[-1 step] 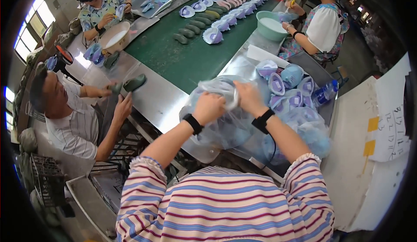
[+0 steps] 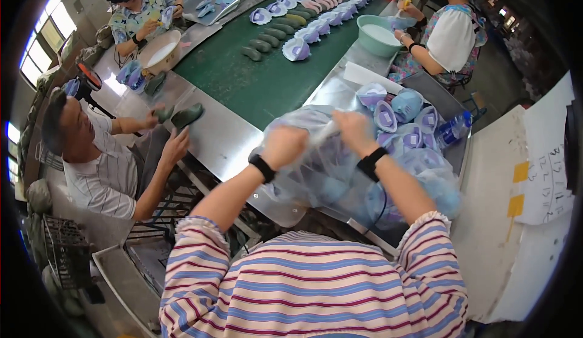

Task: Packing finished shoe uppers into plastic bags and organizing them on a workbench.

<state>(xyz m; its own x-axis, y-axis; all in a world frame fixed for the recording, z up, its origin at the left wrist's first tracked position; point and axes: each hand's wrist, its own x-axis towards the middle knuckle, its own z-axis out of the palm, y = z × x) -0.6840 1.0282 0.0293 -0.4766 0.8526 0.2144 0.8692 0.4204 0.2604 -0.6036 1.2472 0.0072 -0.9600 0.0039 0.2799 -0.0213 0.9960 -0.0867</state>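
Note:
A clear plastic bag (image 2: 310,174) with something pale blue inside hangs between my hands at the table's near end. My left hand (image 2: 284,147) is closed on one side of its gathered top. Opposite, my right hand (image 2: 353,133) grips the other side, and a whitish twisted strip of plastic stretches between the two. Both hands are a little blurred. To the right of the bag lies a pile of purple and light blue cup-shaped pieces (image 2: 405,133). A second clear bag (image 2: 419,186) with blue pieces rests against that pile, below my right wrist.
A green conveyor belt (image 2: 243,92) carries rows of dark green foot-shaped forms (image 2: 261,44) and purple-white pieces (image 2: 296,49). On the left a co-worker (image 2: 100,156) handles green forms. Two others sit farther back by basins (image 2: 379,37). A blue-capped bottle (image 2: 452,128) stands right.
My left hand has moved slightly left and my right hand slightly right, so they are farther apart. The bag's top is drawn out straighter between them.

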